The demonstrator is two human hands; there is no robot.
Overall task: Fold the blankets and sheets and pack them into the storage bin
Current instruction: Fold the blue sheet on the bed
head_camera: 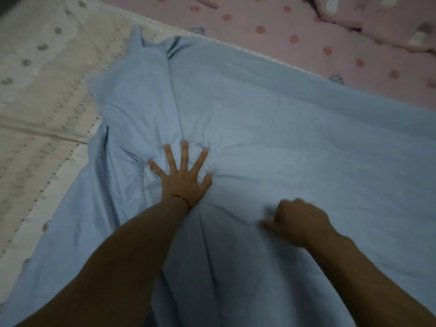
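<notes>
L hand flat, fingers spread, pressing blue sheet; R hand blurry, prob. pinching sheet.

I have just one view, from the camera on the person's head. It looks forward and down at the bed, close up, arms reaching in from the bottom of the frame.

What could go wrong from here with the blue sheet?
1. The blue sheet is bunched and creased at its left edge, so a fold now could lock the wrinkles in.
2. The left hand presses flat while the right hand looks curled into the cloth, blurred; pulling may drag new creases.
</notes>
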